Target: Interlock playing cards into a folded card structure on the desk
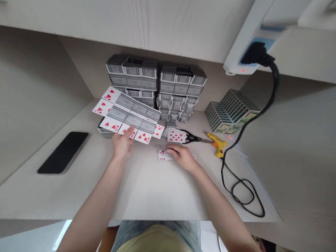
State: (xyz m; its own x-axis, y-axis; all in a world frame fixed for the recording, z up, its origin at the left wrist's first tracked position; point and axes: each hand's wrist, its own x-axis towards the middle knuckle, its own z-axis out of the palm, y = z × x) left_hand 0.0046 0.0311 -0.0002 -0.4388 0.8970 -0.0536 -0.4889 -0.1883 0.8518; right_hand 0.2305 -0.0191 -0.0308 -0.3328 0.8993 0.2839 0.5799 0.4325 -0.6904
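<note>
Black-screened, the phone [63,153] lies flat on the desk [147,189], well to the left of my left hand [121,146]. That hand is closed on the lower edge of a panel of cards [131,119], index finger on top, thumb hidden; the wrist reaches up and forward from a low forearm. Grey backs run across the panel's middle, with red-pip faces showing round them. Behind it stand two blocks of cards, a left stack [132,81] and a right stack [181,84].

I judge the step in hand to be managing the panel while sorting loose cards. My right hand [185,158] slants inward, palm down, fingers bent together over the loose cards [163,158]; whether they pinch one, I cannot tell. Lifting a single card calls for a light fingertip under its edge, the left grip steady so the panel doesn't flex.

Just beyond, more cards [175,137] lie against the scissors [197,139]; farther right are the yellow glue gun [218,141] and a green-patterned structure [237,105].
</note>
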